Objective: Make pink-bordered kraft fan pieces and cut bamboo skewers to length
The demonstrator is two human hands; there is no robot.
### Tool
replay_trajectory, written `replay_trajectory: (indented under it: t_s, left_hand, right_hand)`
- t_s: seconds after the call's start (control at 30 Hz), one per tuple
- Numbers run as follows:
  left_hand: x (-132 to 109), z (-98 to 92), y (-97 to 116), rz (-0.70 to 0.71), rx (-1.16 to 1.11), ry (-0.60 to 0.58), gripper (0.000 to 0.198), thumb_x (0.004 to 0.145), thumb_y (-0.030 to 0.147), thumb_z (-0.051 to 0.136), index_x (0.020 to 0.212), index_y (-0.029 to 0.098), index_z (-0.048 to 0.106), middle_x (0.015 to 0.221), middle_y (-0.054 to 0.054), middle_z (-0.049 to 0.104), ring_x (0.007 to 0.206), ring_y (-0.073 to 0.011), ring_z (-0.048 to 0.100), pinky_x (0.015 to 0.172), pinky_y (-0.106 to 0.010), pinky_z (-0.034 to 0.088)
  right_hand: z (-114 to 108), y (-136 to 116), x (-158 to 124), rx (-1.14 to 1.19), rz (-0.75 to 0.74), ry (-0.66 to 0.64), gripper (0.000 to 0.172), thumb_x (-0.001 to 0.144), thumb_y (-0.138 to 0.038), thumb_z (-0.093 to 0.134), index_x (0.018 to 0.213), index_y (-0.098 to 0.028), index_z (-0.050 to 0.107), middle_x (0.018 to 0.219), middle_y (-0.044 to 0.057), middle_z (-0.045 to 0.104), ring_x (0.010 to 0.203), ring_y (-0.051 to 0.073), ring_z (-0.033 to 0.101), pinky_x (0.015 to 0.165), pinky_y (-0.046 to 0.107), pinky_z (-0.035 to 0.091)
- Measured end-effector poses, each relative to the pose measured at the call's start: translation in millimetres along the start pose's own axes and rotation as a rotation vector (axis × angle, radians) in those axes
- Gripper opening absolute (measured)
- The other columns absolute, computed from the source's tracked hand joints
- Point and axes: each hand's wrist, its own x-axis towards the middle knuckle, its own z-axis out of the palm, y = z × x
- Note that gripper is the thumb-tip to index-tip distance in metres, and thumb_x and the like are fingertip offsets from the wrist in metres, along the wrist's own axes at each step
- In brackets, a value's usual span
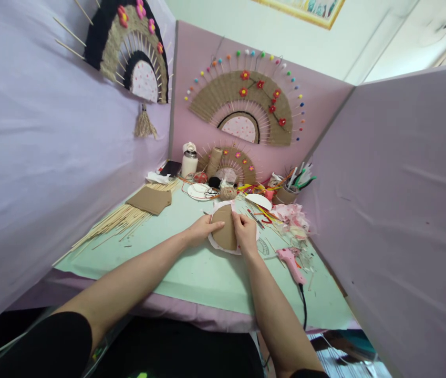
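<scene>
A rounded brown cardboard piece (223, 233) lies between my hands just above the table, with pale fabric (223, 249) sticking out around its edge. My left hand (202, 229) grips its left side, the thumb lying on top of the cardboard. On the right side, my right hand (245, 230) pinches the edge where fabric and cardboard meet; the fingertips partly hide what they press. A pink glue gun (292, 265) lies on the green tabletop (207, 281) to the right of my right hand.
Thin bamboo sticks (108, 226) and a cardboard sheet (149, 200) lie on the left. Twine ball (228, 193), white bottle (189, 161), tool pot (284, 195) and crumpled pink fabric (291, 216) line the back and right. Decorated fans (207, 97) hang on the partitions.
</scene>
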Motion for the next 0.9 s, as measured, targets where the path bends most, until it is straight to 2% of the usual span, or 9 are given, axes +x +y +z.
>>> replay_trajectory:
  t_s: [0.17, 0.37, 0.47, 0.57, 0.63, 0.77, 0.9]
  left_hand:
    - [1.1, 1.6, -0.8, 0.000, -0.038, -0.047, 0.043, 0.067, 0.040, 0.076, 0.097, 0.010, 0.067, 0.097, -0.014, 0.072, 0.085, -0.0219, 0.066, 0.080, -0.034, 0.050]
    - [-0.7, -0.1, -2.4, 0.016, 0.033, -0.065, 0.046, 0.066, 0.040, 0.076, 0.099, 0.010, 0.066, 0.097, -0.013, 0.072, 0.082, -0.0224, 0.067, 0.075, -0.033, 0.051]
    - [0.9, -0.6, -1.8, 0.000, -0.004, -0.054, 0.045, 0.065, 0.040, 0.077, 0.097, 0.009, 0.067, 0.097, -0.014, 0.072, 0.084, -0.0231, 0.067, 0.078, -0.034, 0.051]
    - [3.2, -1.4, 1.2, 0.006, -0.101, 0.008, 0.047, 0.064, 0.040, 0.077, 0.100, 0.011, 0.067, 0.101, -0.014, 0.071, 0.090, -0.0242, 0.066, 0.082, -0.036, 0.051]
    - [4.3, -2.7, 3.4, 0.031, -0.144, 0.065, 0.050, 0.064, 0.039, 0.078, 0.104, 0.012, 0.066, 0.104, -0.014, 0.070, 0.092, -0.0244, 0.066, 0.083, -0.036, 0.051]
    - [5.8, -6.1, 4.4, 0.044, -0.119, 0.131, 0.054, 0.062, 0.041, 0.079, 0.105, 0.011, 0.066, 0.102, -0.014, 0.071, 0.089, -0.0251, 0.067, 0.081, -0.037, 0.051]
    - [7.3, -8.5, 2.4, 0.087, -0.016, 0.174, 0.052, 0.063, 0.043, 0.078, 0.102, 0.010, 0.067, 0.102, -0.014, 0.071, 0.089, -0.0248, 0.066, 0.080, -0.036, 0.051]
  right_hand:
    - [-2.3, -2.4, 2.5, 0.084, 0.143, 0.032, 0.050, 0.081, -0.061, 0.042, 0.053, -0.019, 0.043, 0.050, -0.003, 0.038, 0.053, 0.012, 0.033, 0.049, 0.025, 0.027]
    - [-1.0, -3.6, 2.3, 0.067, 0.073, -0.015, 0.049, 0.075, -0.060, 0.052, 0.052, -0.019, 0.042, 0.051, -0.004, 0.038, 0.055, 0.011, 0.033, 0.051, 0.024, 0.027]
    - [-1.2, -1.2, 3.4, 0.101, 0.121, 0.003, 0.050, 0.077, -0.062, 0.047, 0.053, -0.018, 0.047, 0.050, -0.003, 0.043, 0.055, 0.013, 0.038, 0.051, 0.025, 0.028]
    - [-3.7, 3.3, 4.9, 0.243, 0.219, -0.108, 0.057, 0.081, -0.066, 0.034, 0.062, -0.018, 0.058, 0.055, 0.001, 0.054, 0.059, 0.016, 0.047, 0.055, 0.026, 0.035]
    - [-5.7, 5.9, 4.9, 0.267, 0.238, -0.172, 0.057, 0.080, -0.066, 0.035, 0.064, -0.018, 0.060, 0.057, 0.002, 0.056, 0.059, 0.017, 0.050, 0.057, 0.027, 0.037]
    - [-7.2, 7.1, 2.9, 0.101, 0.139, -0.128, 0.048, 0.076, -0.061, 0.050, 0.056, -0.017, 0.054, 0.053, 0.000, 0.049, 0.056, 0.014, 0.041, 0.052, 0.025, 0.032]
    - [-6.5, 4.2, 1.5, -0.002, 0.004, -0.141, 0.045, 0.076, -0.056, 0.051, 0.055, -0.016, 0.053, 0.055, 0.000, 0.048, 0.058, 0.013, 0.039, 0.052, 0.024, 0.030]
